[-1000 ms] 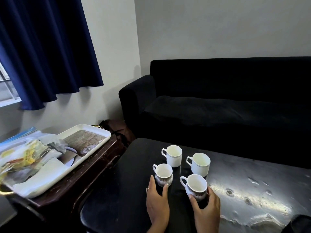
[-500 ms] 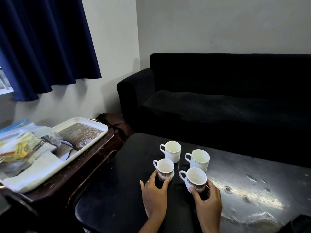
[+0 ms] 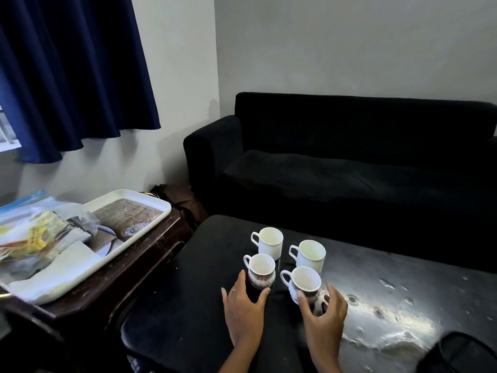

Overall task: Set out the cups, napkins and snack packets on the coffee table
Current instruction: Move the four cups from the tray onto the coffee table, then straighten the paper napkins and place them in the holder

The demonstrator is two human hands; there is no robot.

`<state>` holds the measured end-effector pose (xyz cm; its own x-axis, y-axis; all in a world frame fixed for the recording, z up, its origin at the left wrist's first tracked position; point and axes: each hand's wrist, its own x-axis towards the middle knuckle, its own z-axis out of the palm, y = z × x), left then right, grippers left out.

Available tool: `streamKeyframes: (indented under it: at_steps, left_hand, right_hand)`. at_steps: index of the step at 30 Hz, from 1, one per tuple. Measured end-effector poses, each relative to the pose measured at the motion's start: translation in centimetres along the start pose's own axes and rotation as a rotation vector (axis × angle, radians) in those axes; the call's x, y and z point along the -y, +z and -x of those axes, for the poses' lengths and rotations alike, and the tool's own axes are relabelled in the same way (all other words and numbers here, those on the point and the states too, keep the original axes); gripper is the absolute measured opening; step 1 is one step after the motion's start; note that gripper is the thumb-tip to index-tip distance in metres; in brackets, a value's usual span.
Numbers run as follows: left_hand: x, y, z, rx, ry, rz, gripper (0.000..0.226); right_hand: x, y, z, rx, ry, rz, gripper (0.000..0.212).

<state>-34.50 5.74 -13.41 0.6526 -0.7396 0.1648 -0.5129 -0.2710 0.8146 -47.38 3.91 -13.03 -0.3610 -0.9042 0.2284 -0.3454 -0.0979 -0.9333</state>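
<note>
Both hands are easing back from the near pair of cups since half a second ago, when their fingertips were wrapping the cup bases more closely. On the coffee table (image 3: 172, 313), four cups are standing upright in a tight square: two plain white cups (image 3: 269, 242) at 12 o'clock of the group, a patterned cup (image 3: 260, 270) at 9 o'clock and a second patterned cup (image 3: 305, 284) at 4 o'clock. Left hand (image 3: 243, 312) is lying with fingers spread apart, thumb and forefinger just beside the 9 o'clock cup; whether they are touching it I cannot tell. Right hand (image 3: 324, 319) is curving loosely around the 4 o'clock cup, fingers parted, thumb tip at its base. Napkins (image 3: 59, 273) and snack packets (image 3: 32, 235) are sitting on a white tray (image 3: 158, 203) at 9 o'clock, on a dark side table (image 3: 113, 289).
</note>
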Motion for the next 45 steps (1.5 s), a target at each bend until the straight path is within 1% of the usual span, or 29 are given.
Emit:
streamKeyframes:
  at_steps: [2, 3, 5, 7, 8, 10, 11, 13, 14, 15, 16, 18, 19, 20, 21, 22, 23, 25, 28, 31, 34, 36, 41, 45]
  left_hand:
    - [0.1, -0.7, 0.7, 0.024, -0.04, 0.02, 0.071]
    - [0.3, -1.0, 1.2, 0.043, -0.033, 0.017, 0.067]
    - [0.8, -1.7, 2.4, 0.081, 0.045, 0.01, 0.062]
    - [1.3, -2.6, 3.6, 0.126, 0.154, -0.048, 0.061]
    - [1.4, -3.1, 4.3, 0.149, 0.199, -0.093, 0.065]
    - [2.2, -4.3, 5.4, 0.189, 0.314, -0.154, 0.074]
    - [2.5, -4.9, 5.9, 0.229, 0.375, -0.25, 0.073]
    - [2.4, -6.4, 6.3, 0.261, 0.397, -0.425, 0.064]
    - [2.9, -7.2, 6.2, 0.298, 0.406, -0.472, 0.059]
    - [3.5, -8.4, 6.2, 0.344, 0.425, -0.485, 0.055]
    - [4.2, -9.8, 6.3, 0.414, 0.429, -0.469, 0.057]
    - [4.0, -13.2, 5.5, 0.612, 0.352, -0.33, 0.065]
    - [4.7, -14.3, 4.9, 0.514, 0.391, -0.3, 0.063]
    - [5.8, -14.9, 4.0, 0.361, 0.496, -0.391, 0.06]
    - [5.9, -16.3, 3.0, 0.395, 0.476, -0.422, 0.058]
    - [5.8, -18.0, 2.0, 0.375, 0.448, -0.418, 0.056]
    - [5.5, -19.7, 0.8, 0.335, 0.417, -0.398, 0.053]
    - [4.9, -23.0, -1.7, 0.246, 0.446, -0.415, 0.049]
    - [4.9, -27.4, -5.4, 0.133, 0.461, -0.495, 0.049]
    - [7.2, -31.0, -8.0, 0.036, 0.316, -0.544, 0.05]
    - [10.4, -32.7, -9.6, 0.061, 0.143, -0.65, 0.057]
    - [11.7, -33.0, -10.5, 0.096, 0.083, -0.699, 0.063]
    - [13.0, -32.8, -11.6, 0.115, 0.026, -0.808, 0.064]
    - [13.9, -32.3, -11.5, 0.145, -0.02, -0.854, 0.065]
  right_hand:
    - [0.3, -0.4, 0.4, -0.043, 0.0, 0.007, 0.06]
    - [0.4, -0.6, 0.6, -0.068, -0.012, 0.021, 0.054]
    - [0.2, -1.0, 1.6, -0.113, -0.04, 0.051, 0.042]
    - [0.1, -1.3, 3.2, -0.11, -0.045, 0.02, 0.047]
    - [0.1, -1.5, 4.0, -0.097, -0.083, -0.005, 0.045]
    - [0.3, -1.8, 5.8, -0.016, -0.156, -0.028, 0.04]
    - [0.5, -1.9, 6.4, 0.046, -0.168, -0.027, 0.038]
    - [0.9, -1.8, 7.6, 0.14, -0.165, 0.027, 0.028]
    - [1.7, -1.5, 8.2, 0.166, -0.156, 0.06, 0.022]
    - [2.9, -1.2, 8.7, 0.185, -0.152, 0.067, 0.019]
    - [4.0, -0.8, 9.1, 0.201, -0.17, 0.039, 0.021]
    - [6.1, 0.0, 10.1, 0.263, -0.177, -0.045, 0.025]
    - [7.1, 0.5, 10.7, 0.309, -0.195, -0.067, 0.026]
    - [7.6, 1.1, 11.3, 0.352, -0.248, -0.08, 0.022]
    - [8.1, 1.9, 11.7, 0.387, -0.284, -0.077, 0.015]
    - [8.6, 2.9, 12.0, 0.432, -0.295, -0.076, 0.013]
    - [9.3, 3.8, 12.1, 0.484, -0.293, -0.072, 0.013]
    - [11.3, 6.0, 12.4, 0.594, -0.331, -0.058, 0.023]
    - [14.3, 9.4, 13.2, 0.749, -0.412, -0.028, 0.02]
    - [17.1, 12.5, 14.3, 0.81, -0.497, -0.051, 0.016]
    - [19.5, 15.4, 15.2, 0.855, -0.578, -0.051, 0.015]
    - [20.8, 17.7, 15.6, 0.886, -0.611, -0.039, 0.016]
    - [23.4, 23.3, 16.0, 0.946, -0.656, 0.008, 0.016]
    - [24.3, 28.1, 15.1, 1.006, -0.641, 0.165, 0.021]
